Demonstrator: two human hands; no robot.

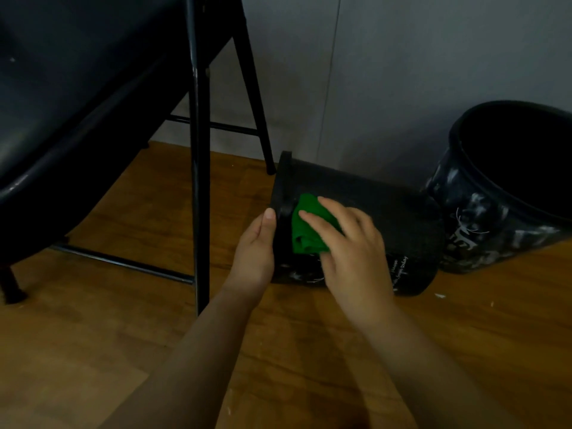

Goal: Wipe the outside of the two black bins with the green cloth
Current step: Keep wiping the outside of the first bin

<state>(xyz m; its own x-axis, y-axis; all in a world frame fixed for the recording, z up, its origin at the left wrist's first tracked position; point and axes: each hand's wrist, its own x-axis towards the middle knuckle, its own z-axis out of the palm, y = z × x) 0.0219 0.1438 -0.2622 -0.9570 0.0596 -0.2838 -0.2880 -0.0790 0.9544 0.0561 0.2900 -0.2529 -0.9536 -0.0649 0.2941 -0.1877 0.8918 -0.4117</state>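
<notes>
Head view: we are pressing the green cloth point(306, 226) flat-fingered with our right hand point(353, 246) on the tipped bin point(371, 212) by the floor's point(154, 320) far edge; left hand point(255, 249) gripping its rim. Risk: bin rolling, upright bin point(495, 212) unwiped.

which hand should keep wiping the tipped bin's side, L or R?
Right, probably. The right hand already presses the green cloth flat on the tipped bin wall. The left hand holds the bin's rim and steadies it, so it is better left there.
</notes>
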